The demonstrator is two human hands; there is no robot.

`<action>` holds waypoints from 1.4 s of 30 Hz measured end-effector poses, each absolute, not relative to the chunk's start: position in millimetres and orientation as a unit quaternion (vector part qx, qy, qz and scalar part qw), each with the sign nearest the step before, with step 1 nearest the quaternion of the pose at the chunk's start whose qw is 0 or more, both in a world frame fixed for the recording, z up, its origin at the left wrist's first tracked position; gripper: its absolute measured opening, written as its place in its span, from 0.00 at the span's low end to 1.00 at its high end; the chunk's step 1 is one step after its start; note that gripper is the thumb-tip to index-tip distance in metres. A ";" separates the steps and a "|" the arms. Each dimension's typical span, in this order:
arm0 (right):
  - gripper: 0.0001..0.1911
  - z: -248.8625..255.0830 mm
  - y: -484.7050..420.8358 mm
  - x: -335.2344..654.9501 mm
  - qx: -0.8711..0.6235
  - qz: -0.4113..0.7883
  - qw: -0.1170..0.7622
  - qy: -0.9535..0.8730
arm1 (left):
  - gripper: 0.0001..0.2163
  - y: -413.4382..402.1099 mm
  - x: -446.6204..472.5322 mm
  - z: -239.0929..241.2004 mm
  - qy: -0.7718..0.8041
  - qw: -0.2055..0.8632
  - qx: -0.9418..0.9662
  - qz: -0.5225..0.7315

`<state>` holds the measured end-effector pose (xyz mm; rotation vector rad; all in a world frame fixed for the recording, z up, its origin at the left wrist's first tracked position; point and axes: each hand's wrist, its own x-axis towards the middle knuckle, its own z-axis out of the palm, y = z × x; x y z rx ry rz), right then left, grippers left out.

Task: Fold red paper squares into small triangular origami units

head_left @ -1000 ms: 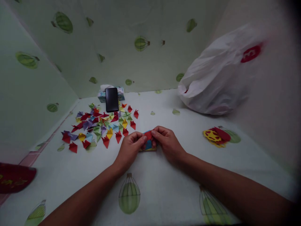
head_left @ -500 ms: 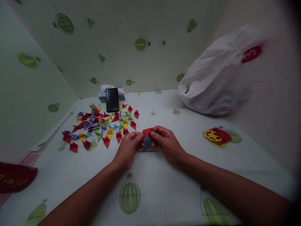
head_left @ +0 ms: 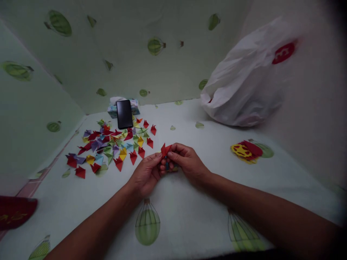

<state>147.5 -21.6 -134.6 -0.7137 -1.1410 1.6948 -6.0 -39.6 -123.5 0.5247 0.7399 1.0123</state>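
Red paper piece (head_left: 165, 148), head view: I see it pinched between the fingertips of my left hand (head_left: 145, 172) and my right hand (head_left: 187, 163), raised just above the table (head_left: 189, 209). Both hands are closed on it in a fingertip grasp, thumbs and forefingers meeting at its lower edge, a hold that suits creasing a small fold, in my judgement. Its two points stand upward, away from the hands.

Beneath the fingers lies a small stack of coloured paper (head_left: 171, 167), one stack, mostly hidden, touching the table just below both hands; blue and yellow edges show.

Ahead and to the left of my left hand lies a spread of folded paper triangles (head_left: 114, 146) in red, purple, yellow, green and blue. They overlap too much for an exact count; there are several dozen, I judge, lying flat and within the left hand's reach.

Beyond the spread, one dark phone (head_left: 124, 113) leans against one tissue box (head_left: 121, 106).

To the right of my right hand, well apart, lies one red and yellow patterned piece (head_left: 246, 150). Farther off on the right sits one white plastic bag (head_left: 244, 83). A red object (head_left: 16, 211) shows at the left edge.
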 end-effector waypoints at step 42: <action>0.08 -127.3 -24.9 150.6 -0.295 0.612 0.495 -0.542 | 0.05 -43.1 -8.7 -123.1 0.424 0.528 0.485 0.553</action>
